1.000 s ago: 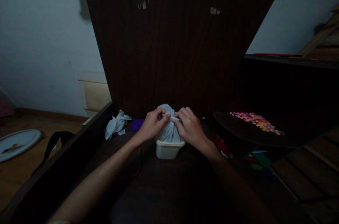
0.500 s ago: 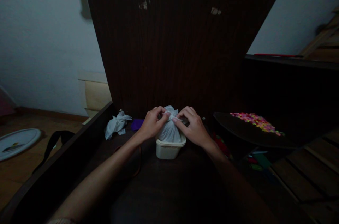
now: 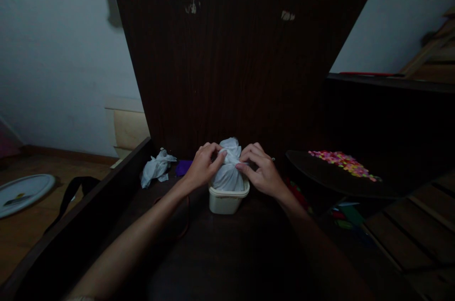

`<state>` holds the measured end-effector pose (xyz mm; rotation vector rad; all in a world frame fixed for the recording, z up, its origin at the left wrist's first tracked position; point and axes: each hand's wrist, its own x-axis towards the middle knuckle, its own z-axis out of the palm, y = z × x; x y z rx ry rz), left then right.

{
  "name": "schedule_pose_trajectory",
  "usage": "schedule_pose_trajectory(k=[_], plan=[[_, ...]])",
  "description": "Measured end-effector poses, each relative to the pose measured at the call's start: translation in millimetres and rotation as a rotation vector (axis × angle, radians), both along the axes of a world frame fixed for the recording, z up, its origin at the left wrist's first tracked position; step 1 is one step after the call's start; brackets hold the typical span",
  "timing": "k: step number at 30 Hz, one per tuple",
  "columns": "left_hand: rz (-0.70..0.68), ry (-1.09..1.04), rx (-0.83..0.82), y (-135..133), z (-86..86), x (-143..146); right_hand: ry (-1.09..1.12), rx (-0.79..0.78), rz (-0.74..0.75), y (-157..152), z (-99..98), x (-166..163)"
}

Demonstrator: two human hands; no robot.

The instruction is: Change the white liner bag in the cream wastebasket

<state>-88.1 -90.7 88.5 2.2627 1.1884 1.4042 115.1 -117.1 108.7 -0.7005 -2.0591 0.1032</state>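
A white plastic bag (image 3: pixel 227 175) sits bunched up inside a small cream tub (image 3: pixel 226 201) on a dark wooden surface. My left hand (image 3: pixel 202 168) pinches the bag's gathered top from the left. My right hand (image 3: pixel 261 170) pinches the same knotted top from the right, fingers curled. Both hands are closed on the bag's neck, just above the tub's rim.
A crumpled white bag (image 3: pixel 154 168) and something purple (image 3: pixel 184 167) lie at the back left. A dark tray (image 3: pixel 320 175) with bright coloured pieces (image 3: pixel 343 161) stands to the right. A tall dark wooden panel (image 3: pixel 231 54) rises behind. A white plate (image 3: pixel 21 192) lies on the floor at left.
My hands have drawn slightly apart and the bag's top now stands up between them as a tighter bunch. The tub has not moved.
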Motion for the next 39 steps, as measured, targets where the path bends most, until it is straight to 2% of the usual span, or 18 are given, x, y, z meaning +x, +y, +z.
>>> schedule_pose_trajectory(k=[4, 8, 11, 16, 19, 22, 24, 26, 30, 34, 36, 39], plan=[[-0.045, -0.044, -0.054, -5, 3.0, 5, -0.083, 0.016, -0.15, 2, -4.3, -4], [-0.063, -0.007, -0.01, -10, 5.6, 9, -0.229, 0.085, -0.272, 2, -6.8, -10], [-0.003, 0.064, 0.045, -7, 3.6, 6, -0.215, 0.077, -0.206, -2, -4.9, -9], [0.049, 0.108, 0.079, 2, -1.5, -3, 0.015, -0.004, 0.028, -5, -1.0, -1], [0.04, 0.042, 0.033, 2, -0.9, -1, 0.023, -0.004, -0.032, -3, -2.0, -2], [-0.009, -0.01, -0.007, -3, 2.3, 4, -0.12, 0.027, -0.169, -1, -5.3, -9], [-0.039, -0.01, 0.009, -7, 4.6, 6, -0.21, 0.071, -0.261, 0, -7.4, -14], [-0.032, 0.015, 0.046, -9, 5.8, 7, -0.249, 0.094, -0.293, -1, -8.0, -17], [0.052, 0.091, 0.101, -3, 3.0, 1, -0.174, 0.063, -0.145, -6, -3.1, -14], [0.059, 0.093, 0.101, 6, -1.7, -4, -0.042, 0.011, 0.045, -10, 3.0, -6], [0.043, 0.046, 0.061, 7, -1.8, -3, -0.017, 0.0, 0.039, -9, 3.5, -4], [-0.017, -0.053, -0.023, 3, 1.2, 1, -0.069, -0.006, -0.095, -6, 0.8, -6]])
